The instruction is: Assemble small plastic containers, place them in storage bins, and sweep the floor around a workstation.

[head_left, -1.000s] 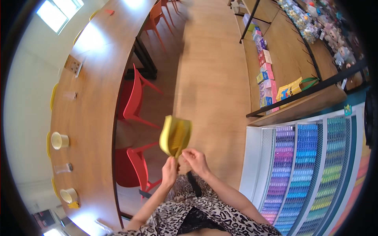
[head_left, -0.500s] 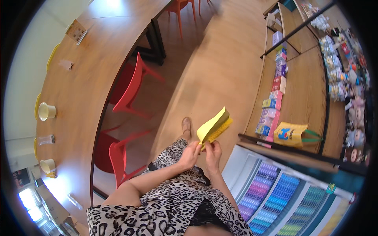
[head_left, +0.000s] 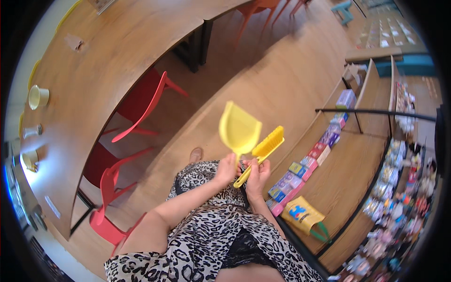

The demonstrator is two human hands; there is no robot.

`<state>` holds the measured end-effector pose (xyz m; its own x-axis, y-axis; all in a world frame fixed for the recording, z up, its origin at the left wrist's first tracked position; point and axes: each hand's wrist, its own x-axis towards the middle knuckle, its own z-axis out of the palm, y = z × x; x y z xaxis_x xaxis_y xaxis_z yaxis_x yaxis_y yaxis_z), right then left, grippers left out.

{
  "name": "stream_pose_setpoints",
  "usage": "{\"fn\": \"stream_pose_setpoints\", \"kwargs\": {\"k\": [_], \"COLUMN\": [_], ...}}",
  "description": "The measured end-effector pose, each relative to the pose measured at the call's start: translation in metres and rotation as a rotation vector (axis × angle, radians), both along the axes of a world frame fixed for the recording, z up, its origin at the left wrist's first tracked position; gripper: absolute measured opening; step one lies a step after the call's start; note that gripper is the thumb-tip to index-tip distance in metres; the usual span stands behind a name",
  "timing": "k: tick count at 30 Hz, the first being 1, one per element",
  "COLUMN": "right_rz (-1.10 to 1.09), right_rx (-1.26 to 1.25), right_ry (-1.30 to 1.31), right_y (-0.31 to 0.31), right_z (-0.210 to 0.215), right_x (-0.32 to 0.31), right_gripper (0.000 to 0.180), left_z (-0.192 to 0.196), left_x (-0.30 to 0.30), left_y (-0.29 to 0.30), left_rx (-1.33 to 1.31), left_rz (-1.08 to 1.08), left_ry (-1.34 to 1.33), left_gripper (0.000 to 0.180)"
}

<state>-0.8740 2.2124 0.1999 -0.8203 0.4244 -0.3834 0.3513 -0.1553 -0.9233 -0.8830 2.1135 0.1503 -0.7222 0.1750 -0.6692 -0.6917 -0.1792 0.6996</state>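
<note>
Brush (head_left: pixel 269 142), nested in dustpan (head_left: pixel 239 128) earlier, now drawn out. Table (head_left: pixel 101 51) at left; shelf (head_left: pixel 350 176) at right. Dustpan between them, over floor (head_left: pixel 277 84), clamped in left hand (head_left: pixel 226 170). Brush just right of dustpan, clamped in right hand (head_left: pixel 258 176).

The garment (head_left: pixel 202 225) I see over my remote feed is loose and leopard-printed, black markings on pale grey-white, with a short sleeve (head_left: pixel 136 267) above the bare left arm (head_left: pixel 190 202). Black lace (head_left: pixel 244 249) fills the neckline; one brown shoe (head_left: pixel 196 155) shows.
</note>
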Motion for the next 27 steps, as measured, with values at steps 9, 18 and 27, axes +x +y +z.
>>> {"fn": "stream_pose_setpoints", "kwargs": {"k": [9,18,27], "right_rz": [0.567,1.027,1.287], "right_rx": [-0.132,0.209,0.612], "right_ry": [-0.280,-0.599,-0.306], "right_y": [0.098,0.198,0.192], "right_z": [-0.052,-0.159,-0.407], "right_x": [-0.183,-0.331,-0.430], "right_gripper": [0.028,0.053,0.039], "left_z": [-0.064,-0.099,-0.316], "left_x": [-0.070,-0.076,-0.157], "left_y": [0.010,0.117,0.127], "left_rx": [-0.185,-0.398,-0.820], "left_rz": [0.543,0.788,0.679], "left_ry": [-0.246,-0.485,-0.191], "left_gripper": [0.040,0.030,0.041]}}
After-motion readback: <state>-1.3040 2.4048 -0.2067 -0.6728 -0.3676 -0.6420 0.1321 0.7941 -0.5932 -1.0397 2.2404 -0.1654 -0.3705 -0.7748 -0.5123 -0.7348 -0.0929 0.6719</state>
